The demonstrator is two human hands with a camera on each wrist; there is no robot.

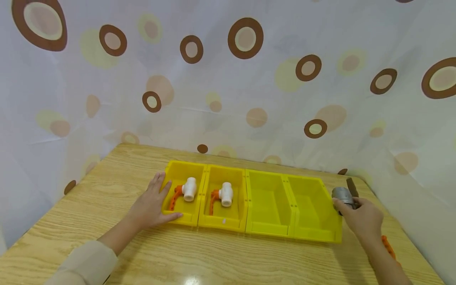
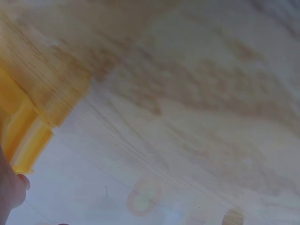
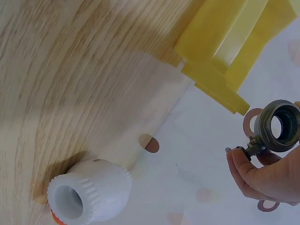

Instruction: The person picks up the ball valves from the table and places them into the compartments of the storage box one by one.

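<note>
In the head view a row of yellow bins [image 1: 269,229] stands on the wooden table. My left hand [image 1: 151,208] rests against the leftmost bin, fingers spread along its side and thumb at its front rim. That bin holds a white plastic valve [image 1: 190,189] with an orange handle; the bin beside it holds a similar white valve [image 1: 226,194]. Just right of the row, my right hand [image 1: 367,219] grips a grey metal valve [image 1: 342,194] with a dark lever. Its round opening faces the camera in the right wrist view, fingers around the stem.
Another white valve [image 3: 91,192] lies on the table right of the bins; its orange handle [image 1: 388,247] shows partly behind my right forearm. A spotted cloth [image 1: 221,79] hangs behind the table's far edge. The two right-hand bins have nothing visible inside.
</note>
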